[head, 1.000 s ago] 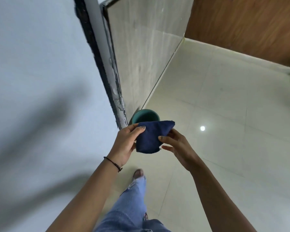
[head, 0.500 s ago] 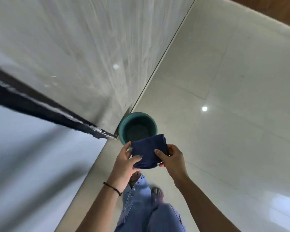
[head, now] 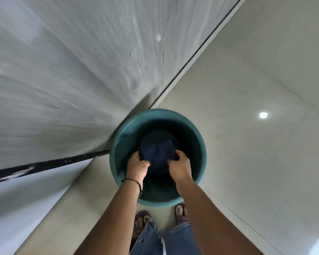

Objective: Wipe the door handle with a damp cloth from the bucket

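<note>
Here both hands reach down inside the teal bucket point(head: 118, 144), each closed on one side of the dark blue cloth point(head: 157, 150): the left hand point(head: 137, 165) pinches its left edge, the right hand point(head: 180, 166) its right edge, fingers curled over the fabric and the cloth stretched between them. Holding it by two sides like this probably keeps it spread so it can take up water evenly, though whether there is water below the hands cannot be told, since the bucket's bottom is dark. The bucket stands on the pale floor point(head: 247, 162) just ahead of the person's feet, its far rim close to the wall beyond the hands. The door handle is out of view, so wiping is not yet begun
</note>
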A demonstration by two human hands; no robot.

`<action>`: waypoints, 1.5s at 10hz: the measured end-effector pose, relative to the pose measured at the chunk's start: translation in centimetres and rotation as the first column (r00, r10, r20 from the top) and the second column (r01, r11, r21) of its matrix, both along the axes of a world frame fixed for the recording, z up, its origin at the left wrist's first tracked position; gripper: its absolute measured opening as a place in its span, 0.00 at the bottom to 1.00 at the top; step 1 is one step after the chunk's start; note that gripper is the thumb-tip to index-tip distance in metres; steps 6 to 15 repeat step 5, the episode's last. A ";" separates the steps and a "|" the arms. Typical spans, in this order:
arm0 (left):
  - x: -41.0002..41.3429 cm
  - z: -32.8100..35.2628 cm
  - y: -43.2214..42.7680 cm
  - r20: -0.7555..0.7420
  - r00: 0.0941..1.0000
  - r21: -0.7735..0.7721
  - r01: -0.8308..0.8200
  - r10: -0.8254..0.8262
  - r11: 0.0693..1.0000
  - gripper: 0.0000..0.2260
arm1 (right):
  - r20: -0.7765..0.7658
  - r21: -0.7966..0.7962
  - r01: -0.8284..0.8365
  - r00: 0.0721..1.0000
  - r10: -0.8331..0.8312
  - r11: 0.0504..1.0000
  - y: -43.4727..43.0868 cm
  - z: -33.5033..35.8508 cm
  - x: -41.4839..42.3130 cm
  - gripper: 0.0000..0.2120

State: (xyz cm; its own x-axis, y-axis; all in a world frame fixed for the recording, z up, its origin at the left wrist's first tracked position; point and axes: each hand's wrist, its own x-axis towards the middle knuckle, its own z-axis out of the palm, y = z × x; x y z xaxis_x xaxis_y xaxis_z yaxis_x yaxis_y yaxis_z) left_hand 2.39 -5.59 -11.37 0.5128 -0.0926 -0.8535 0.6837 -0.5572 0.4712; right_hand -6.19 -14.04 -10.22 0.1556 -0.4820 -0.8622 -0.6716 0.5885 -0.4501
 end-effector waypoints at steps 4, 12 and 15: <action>0.3 -7.8 -2.5 0.044 0.975 0.114 0.210 -0.216 0.971 0.23 | -0.135 0.082 0.168 0.978 -0.156 0.982 -0.9 -8.8 3.7 0.21; 0.0 -3.3 -1.9 0.062 0.967 0.036 0.246 -0.248 0.969 0.24 | -0.077 0.027 0.081 0.994 -0.079 0.996 -0.4 -3.2 2.1 0.21; 0.0 -3.3 -1.9 0.062 0.967 0.036 0.246 -0.248 0.969 0.24 | -0.077 0.027 0.081 0.994 -0.079 0.996 -0.4 -3.2 2.1 0.21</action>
